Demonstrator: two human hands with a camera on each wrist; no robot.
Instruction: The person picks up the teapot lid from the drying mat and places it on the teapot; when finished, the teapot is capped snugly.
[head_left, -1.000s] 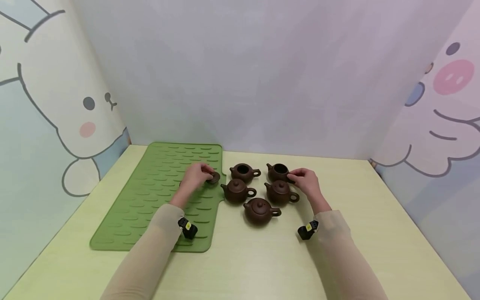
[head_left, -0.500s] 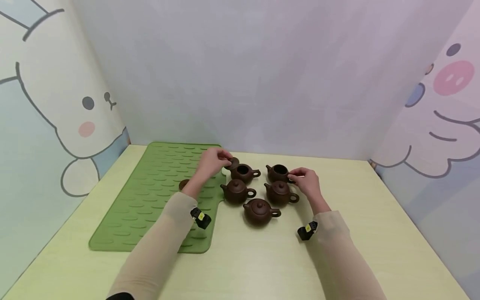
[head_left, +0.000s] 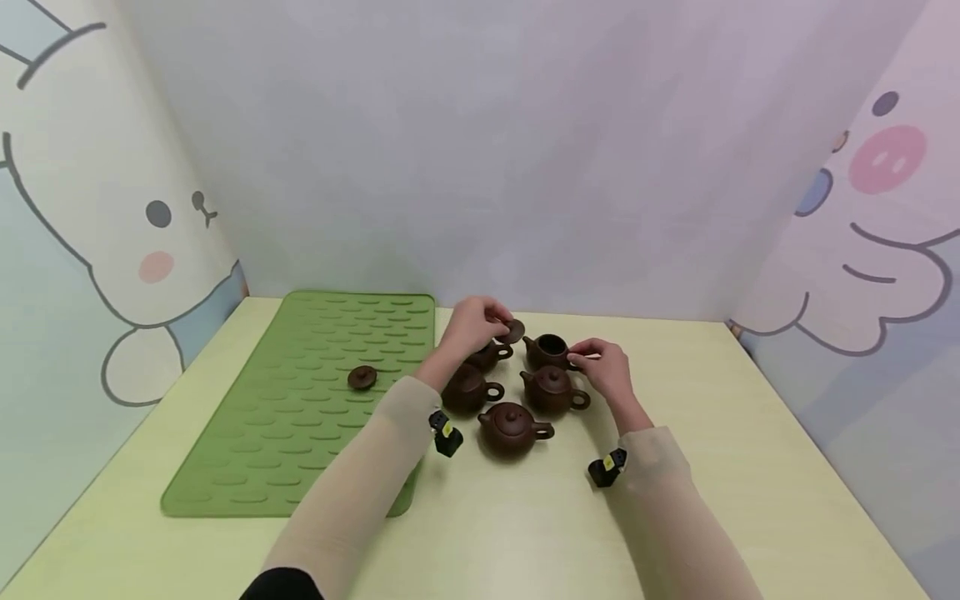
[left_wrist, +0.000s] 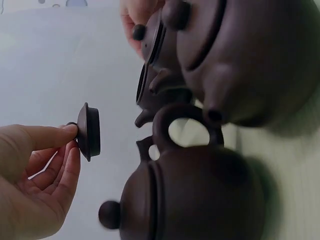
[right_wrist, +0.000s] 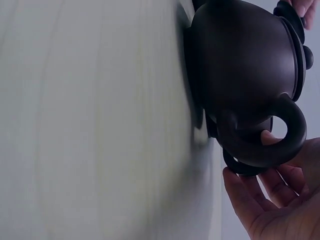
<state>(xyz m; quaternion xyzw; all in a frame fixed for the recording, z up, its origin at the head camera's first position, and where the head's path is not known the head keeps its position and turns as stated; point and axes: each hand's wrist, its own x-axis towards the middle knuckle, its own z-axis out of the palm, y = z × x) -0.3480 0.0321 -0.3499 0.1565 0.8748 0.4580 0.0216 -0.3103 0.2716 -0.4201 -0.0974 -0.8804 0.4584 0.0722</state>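
Note:
My left hand (head_left: 472, 327) pinches a dark brown teapot lid (left_wrist: 90, 132) by its knob, held above the back row of teapots. In the head view the lid is between the back left teapot (head_left: 486, 357), partly hidden by that hand, and the lidless back right teapot (head_left: 547, 351). My right hand (head_left: 603, 367) holds the back right teapot's handle between thumb and fingers. In the right wrist view a lidded teapot (right_wrist: 245, 60) stands in front of that grip and partly hides it.
Nearer stand three lidded teapots: one at left (head_left: 463, 392), one at right (head_left: 552, 390) and one in front (head_left: 512, 429). Another lid (head_left: 362, 377) lies on the green mat (head_left: 247, 450) at the left. A pale wall (head_left: 480, 150) rises behind the table.
My left hand has lifted the lid from the mat and carried it right, past the back left teapot toward the back right one. My right hand stays on the handle.

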